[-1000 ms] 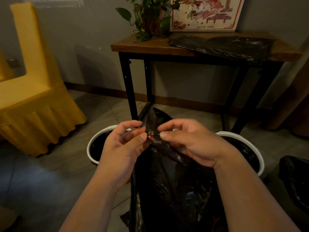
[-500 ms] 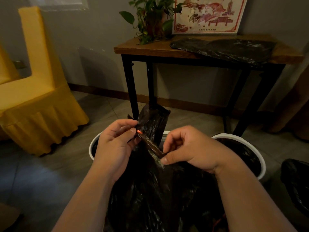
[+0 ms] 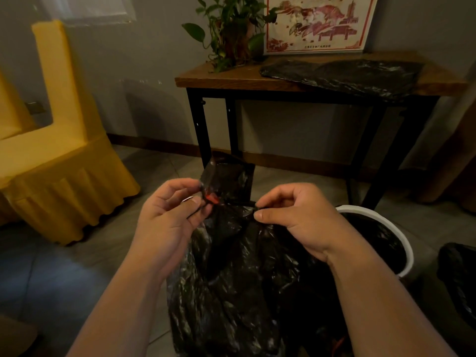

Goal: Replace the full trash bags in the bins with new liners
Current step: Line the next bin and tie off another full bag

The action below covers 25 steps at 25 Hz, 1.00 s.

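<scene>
Left hand [image 3: 170, 217] and right hand [image 3: 296, 217] each pinch the gathered neck of the black bag [image 3: 231, 279], left fingertips at the red drawstring [image 3: 212, 198]. The bag hangs between the forearms, just left of the white-rimmed bin [image 3: 386, 222]. Looks like the tie-off step: next, pull the drawstring taut without tearing the thin, crinkly, glossy film. A flat spare liner [image 3: 342, 76] lies on the wooden table [image 3: 231, 78] behind.

I see the bag [image 3: 231, 266] near centre, held between the left hand [image 3: 167, 217] and right hand [image 3: 298, 217]; the bin [image 3: 386, 220] sits to its right. Farther back, the table [image 3: 231, 78] carries a plant [image 3: 231, 29] at left, a liner [image 3: 340, 76] at right. A chair [image 3: 59, 155] stands far left.
</scene>
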Tool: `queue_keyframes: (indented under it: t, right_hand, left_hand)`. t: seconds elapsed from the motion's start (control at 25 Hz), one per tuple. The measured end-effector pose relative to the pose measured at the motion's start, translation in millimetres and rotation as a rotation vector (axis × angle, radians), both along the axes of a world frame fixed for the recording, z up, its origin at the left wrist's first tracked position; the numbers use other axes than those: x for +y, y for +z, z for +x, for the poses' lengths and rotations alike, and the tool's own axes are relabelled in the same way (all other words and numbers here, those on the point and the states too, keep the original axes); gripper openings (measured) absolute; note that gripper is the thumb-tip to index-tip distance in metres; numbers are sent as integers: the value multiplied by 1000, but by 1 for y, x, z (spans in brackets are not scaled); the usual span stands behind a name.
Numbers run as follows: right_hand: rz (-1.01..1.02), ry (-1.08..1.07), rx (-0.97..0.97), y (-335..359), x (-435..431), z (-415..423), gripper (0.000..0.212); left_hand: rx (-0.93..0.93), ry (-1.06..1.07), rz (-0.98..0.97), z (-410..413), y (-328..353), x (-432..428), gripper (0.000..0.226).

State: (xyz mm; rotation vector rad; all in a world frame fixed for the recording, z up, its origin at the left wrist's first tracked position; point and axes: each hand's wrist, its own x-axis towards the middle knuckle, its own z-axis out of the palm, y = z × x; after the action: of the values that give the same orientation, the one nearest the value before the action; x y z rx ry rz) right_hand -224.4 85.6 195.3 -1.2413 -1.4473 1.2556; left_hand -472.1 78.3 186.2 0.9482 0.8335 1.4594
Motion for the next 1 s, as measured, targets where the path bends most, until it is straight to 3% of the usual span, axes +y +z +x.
queue_keyframes:
  t: [0.08, 0.2, 0.24, 0.32, 0.4, 0.52, 0.6, 0.68, 0.76, 0.84, 0.92, 1.0]
  right_hand:
    - [47, -36, 2, 1, -2, -1, 31]
    - [55, 16, 25, 5, -5, -6, 36]
    - [46, 76, -16, 6, -7, -9, 35]
    - [6, 245, -77, 6, -10, -15, 32]
    - [-38, 352, 15, 7, -10, -16, 29]
    - [-84, 66, 160, 1, 8, 4, 27]
    - [-83, -117, -39, -12, 20, 12, 55]
    - [-71, 10, -306, -29, 27, 0, 87]
    - [-168, 172, -346, -46, 26, -27, 71]
    - [-351, 315, -360, -64, 27, -51, 48]
    - [-460, 422, -487, -79, 32, -62, 49]
    - [-464, 417, -609, -90, 39, -58, 60]
  left_hand:
    - [-14, 68, -83, 3, -3, -3, 23]
    - [171, 40, -227, 25, -13, -10, 59]
    - [250, 1, -255, 33, -15, -10, 61]
    - [303, -56, -268, 42, -17, -8, 44]
    - [245, -77, -245, 34, -15, -2, 20]
    - [31, -160, -189, 2, -5, 4, 7]
    - [-132, -255, -140, -19, 4, 6, 17]
    - [-73, -296, -204, -22, 1, 8, 29]
    - [168, -231, -389, 1, -21, 4, 44]
    - [144, -129, -497, 32, -57, -1, 39]
    - [73, 113, -574, 44, -104, -1, 25]
    - [356, 363, -639, 37, -145, 7, 46]
